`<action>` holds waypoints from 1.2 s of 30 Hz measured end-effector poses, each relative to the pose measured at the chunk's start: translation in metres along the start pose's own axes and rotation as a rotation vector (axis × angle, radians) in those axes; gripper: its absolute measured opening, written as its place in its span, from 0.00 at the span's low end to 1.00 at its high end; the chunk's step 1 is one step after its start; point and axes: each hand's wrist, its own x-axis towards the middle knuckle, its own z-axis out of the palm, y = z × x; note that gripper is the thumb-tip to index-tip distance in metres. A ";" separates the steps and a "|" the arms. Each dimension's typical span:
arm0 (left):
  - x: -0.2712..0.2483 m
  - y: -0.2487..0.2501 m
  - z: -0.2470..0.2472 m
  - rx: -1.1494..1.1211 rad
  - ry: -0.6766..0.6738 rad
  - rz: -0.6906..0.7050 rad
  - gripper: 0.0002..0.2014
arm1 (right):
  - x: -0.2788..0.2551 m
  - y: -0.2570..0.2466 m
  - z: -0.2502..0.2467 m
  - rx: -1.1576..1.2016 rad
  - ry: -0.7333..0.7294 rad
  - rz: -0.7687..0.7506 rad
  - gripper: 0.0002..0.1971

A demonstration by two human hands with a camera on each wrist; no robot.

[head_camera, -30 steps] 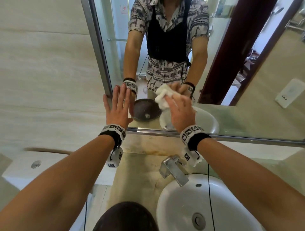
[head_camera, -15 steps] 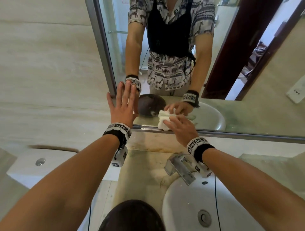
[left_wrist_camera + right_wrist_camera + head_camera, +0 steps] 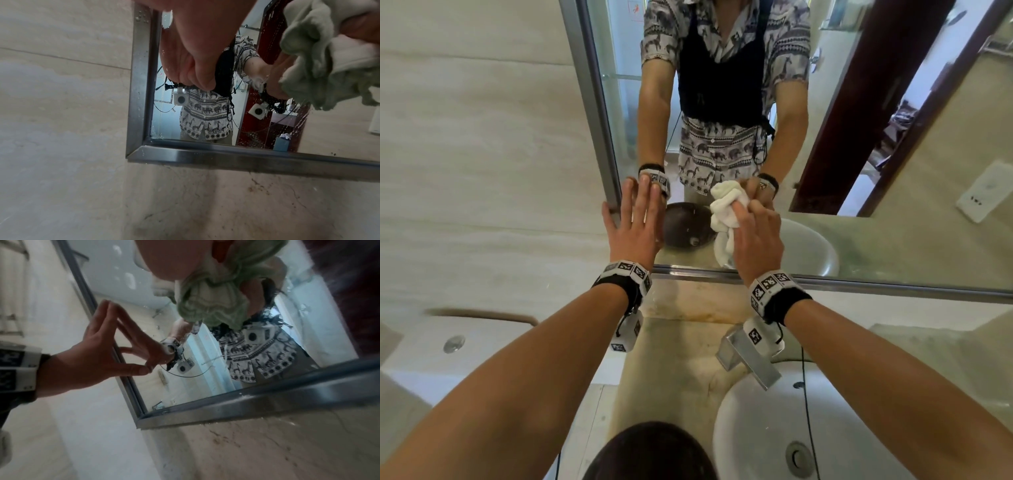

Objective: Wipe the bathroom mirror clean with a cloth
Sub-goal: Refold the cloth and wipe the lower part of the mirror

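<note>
The right hand [image 3: 756,240] pinches a bunched white cloth [image 3: 726,212] against the mirror [image 3: 893,240] near its lower left corner, beside the flat, spread left hand [image 3: 635,226]; firm overlapping strokes should clear remaining droplets.

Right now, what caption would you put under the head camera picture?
Right hand presses a bunched white cloth to the bathroom mirror; left hand rests open on the glass.

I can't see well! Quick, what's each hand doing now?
Left hand: open, fingers straight against the mirror.
Right hand: holding the cloth on the mirror.
</note>
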 end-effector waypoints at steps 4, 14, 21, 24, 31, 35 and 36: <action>0.001 -0.002 0.004 0.008 0.031 0.027 0.68 | 0.008 -0.014 0.010 -0.059 0.017 -0.138 0.27; -0.021 -0.027 0.011 0.020 0.074 -0.014 0.67 | 0.004 -0.017 0.025 -0.128 -0.095 -0.546 0.20; -0.017 -0.053 0.015 0.133 -0.015 0.009 0.64 | -0.015 -0.021 0.044 -0.092 -0.221 -0.660 0.20; -0.017 -0.056 0.017 0.127 0.005 0.023 0.66 | -0.024 -0.023 0.050 -0.093 -0.304 -0.678 0.20; -0.017 -0.057 0.017 0.142 0.004 0.035 0.66 | -0.035 -0.027 0.059 -0.104 -0.442 -0.775 0.21; -0.020 -0.057 0.011 0.102 0.004 0.042 0.65 | -0.032 -0.034 0.051 -0.125 -0.493 -0.776 0.21; -0.021 -0.056 0.009 0.075 0.002 0.044 0.65 | -0.031 -0.034 0.049 -0.108 -0.512 -0.764 0.21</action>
